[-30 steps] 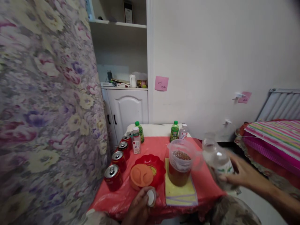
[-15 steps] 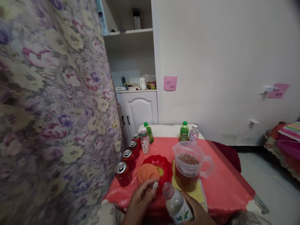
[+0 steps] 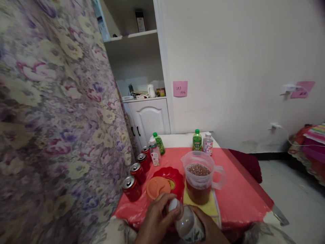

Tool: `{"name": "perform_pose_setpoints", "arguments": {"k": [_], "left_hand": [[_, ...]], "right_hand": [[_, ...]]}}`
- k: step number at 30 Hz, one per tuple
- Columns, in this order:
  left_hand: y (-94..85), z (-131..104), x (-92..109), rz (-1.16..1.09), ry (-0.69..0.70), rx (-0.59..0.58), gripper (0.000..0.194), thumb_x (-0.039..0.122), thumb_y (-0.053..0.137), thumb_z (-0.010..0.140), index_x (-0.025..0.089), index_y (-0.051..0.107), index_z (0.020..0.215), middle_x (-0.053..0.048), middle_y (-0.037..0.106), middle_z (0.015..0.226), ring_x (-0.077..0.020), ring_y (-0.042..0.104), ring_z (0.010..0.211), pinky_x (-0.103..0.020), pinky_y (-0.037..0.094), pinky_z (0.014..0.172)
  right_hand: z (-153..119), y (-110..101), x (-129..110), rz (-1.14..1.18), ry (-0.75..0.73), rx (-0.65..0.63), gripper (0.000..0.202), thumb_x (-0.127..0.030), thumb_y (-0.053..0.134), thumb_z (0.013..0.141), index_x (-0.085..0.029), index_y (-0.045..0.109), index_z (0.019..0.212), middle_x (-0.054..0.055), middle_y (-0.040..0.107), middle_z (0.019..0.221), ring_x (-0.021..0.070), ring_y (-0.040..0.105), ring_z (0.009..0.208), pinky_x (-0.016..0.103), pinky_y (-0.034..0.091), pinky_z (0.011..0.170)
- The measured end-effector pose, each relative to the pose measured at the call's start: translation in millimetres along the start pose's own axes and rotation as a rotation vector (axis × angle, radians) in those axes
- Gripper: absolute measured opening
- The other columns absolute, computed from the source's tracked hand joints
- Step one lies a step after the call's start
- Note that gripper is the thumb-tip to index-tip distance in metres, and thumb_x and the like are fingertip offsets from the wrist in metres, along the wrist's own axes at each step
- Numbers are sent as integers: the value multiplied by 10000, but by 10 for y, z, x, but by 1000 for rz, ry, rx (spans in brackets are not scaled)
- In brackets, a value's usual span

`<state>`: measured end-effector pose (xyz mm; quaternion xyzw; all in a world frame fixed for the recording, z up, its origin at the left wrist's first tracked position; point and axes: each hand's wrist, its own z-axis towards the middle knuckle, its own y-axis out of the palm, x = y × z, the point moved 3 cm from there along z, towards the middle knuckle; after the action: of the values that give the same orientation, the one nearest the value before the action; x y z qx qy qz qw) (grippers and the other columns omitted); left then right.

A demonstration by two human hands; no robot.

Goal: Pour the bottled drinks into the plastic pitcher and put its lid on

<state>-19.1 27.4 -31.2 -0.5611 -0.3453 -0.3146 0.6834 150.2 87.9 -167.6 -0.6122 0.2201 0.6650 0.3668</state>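
Close to the table's front edge, my right hand is wrapped round the body of a clear plastic bottle with a leafy label, which leans to the left. At its mouth sits a white cap, pinched between the thumb and fingers of my left hand. An orange lid rests in the red scalloped plate just beyond my left hand. Past the bottle, a clear plastic jug of foamy brown liquid stands on a yellow cloth.
Several red cans line the table's left side. Behind them stand a pink-labelled bottle and a green-capped bottle. Another green bottle and a white-capped bottle are at the back. A floral curtain hangs at left.
My left hand has brought the white cap right onto the bottle's mouth, which was uncovered before. The bottle has shifted slightly left and down in view.
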Motion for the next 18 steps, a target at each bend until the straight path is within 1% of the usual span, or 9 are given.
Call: {"name": "perform_pose_setpoints", "arguments": {"k": [3, 5, 7, 9, 10, 12, 14, 16, 18], "left_hand": [[-10, -8, 64, 74, 8, -29, 185, 349, 752, 810, 222, 782, 940, -54, 716, 865, -246, 622, 796, -270, 411, 705], [-19, -16, 86, 83, 11, -40, 166, 337, 763, 795, 217, 784, 908, -48, 708, 844, -244, 620, 789, -267, 405, 693], [-36, -25, 89, 57, 7, -42, 176, 306, 782, 759, 214, 796, 908, -39, 700, 818, -239, 613, 762, -267, 400, 668], [-60, -35, 72, -14, -6, -54, 228, 264, 789, 723, 224, 809, 947, -36, 714, 827, -250, 624, 780, -274, 419, 684], [-73, -41, 59, -62, -12, -66, 262, 251, 787, 714, 235, 814, 974, -41, 735, 867, -268, 640, 830, -286, 440, 729], [-102, -55, 29, -155, -23, -97, 313, 258, 779, 722, 267, 817, 1033, -61, 771, 1031, -318, 650, 1016, -334, 457, 893], [-129, -72, -3, -210, -32, -135, 335, 293, 768, 751, 297, 809, 1083, -70, 755, 1204, -356, 598, 1202, -393, 399, 1055], [-151, -91, -30, -216, -29, -179, 352, 333, 754, 780, 313, 794, 1128, -73, 730, 1289, -367, 555, 1289, -437, 350, 1128], [-163, -109, -50, -207, -8, -225, 375, 363, 737, 803, 331, 769, 1175, -66, 715, 1327, -359, 541, 1321, -464, 338, 1152]], "right_hand": [[-23, 12, -36, -14, 23, 19, 859, -457, 856, 519, -234, 608, 1310, 127, 659, 1289, 399, 566, 1223, 505, 422, 1055], [-35, 31, -98, 0, 26, 16, 859, -484, 854, 520, -246, 615, 1310, 119, 666, 1281, 400, 564, 1228, 504, 417, 1060], [-42, 52, -173, 35, 29, -4, 849, -518, 850, 515, -257, 634, 1294, 105, 692, 1238, 396, 582, 1203, 495, 424, 1054], [-46, 67, -240, 73, 35, -26, 838, -566, 840, 503, -252, 664, 1260, 99, 721, 1177, 396, 602, 1160, 490, 434, 1042], [-48, 71, -264, 90, 40, -36, 843, -592, 837, 491, -245, 678, 1243, 101, 732, 1150, 398, 609, 1141, 489, 438, 1037], [-50, 76, -289, 117, 47, -50, 870, -633, 834, 464, -234, 695, 1224, 107, 742, 1119, 405, 608, 1125, 494, 438, 1035], [-47, 80, -282, 131, 52, -52, 888, -655, 831, 461, -229, 696, 1228, 112, 738, 1132, 408, 599, 1141, 496, 429, 1046], [-37, 90, -255, 131, 56, -55, 915, -661, 837, 450, -216, 690, 1236, 118, 729, 1157, 409, 588, 1165, 495, 414, 1062], [-25, 105, -222, 136, 56, -55, 943, -667, 841, 446, -192, 681, 1245, 127, 717, 1191, 408, 575, 1190, 490, 401, 1076]]}}
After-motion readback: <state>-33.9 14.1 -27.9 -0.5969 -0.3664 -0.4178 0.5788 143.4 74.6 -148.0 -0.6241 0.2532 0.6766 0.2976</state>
